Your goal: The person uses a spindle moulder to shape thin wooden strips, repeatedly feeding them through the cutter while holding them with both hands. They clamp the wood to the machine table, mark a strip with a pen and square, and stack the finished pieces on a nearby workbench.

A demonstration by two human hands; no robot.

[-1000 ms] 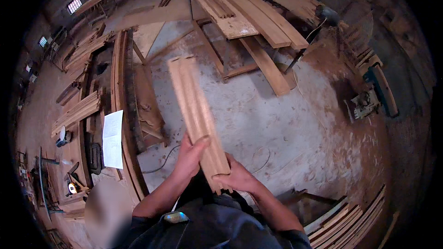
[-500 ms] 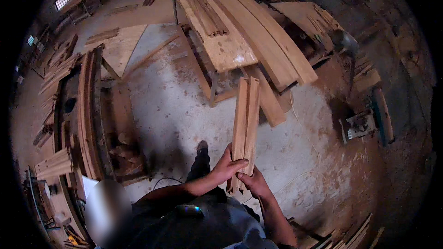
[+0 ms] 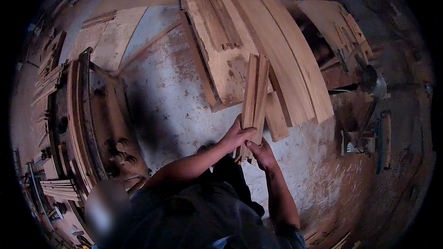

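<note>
A bundle of grooved wooden strips is held out in front of the person, its long axis running away from the body and leaning slightly right toward its far end. Nearly all its length lies beyond the grip; only a short stub pokes out on the body side. The left hand is closed on the bundle from the left, thumb laid across the top, and sits farther along it; the right hand clasps the right side nearer the body end, thumb tips close together. The fingers underneath are hidden. Ahead, the far end overlaps a pale panel in view, beside long boards; whether it touches either cannot be told. More strips lie on the panel, pointing roughly away from the person, beyond the held bundle and to its left.
</note>
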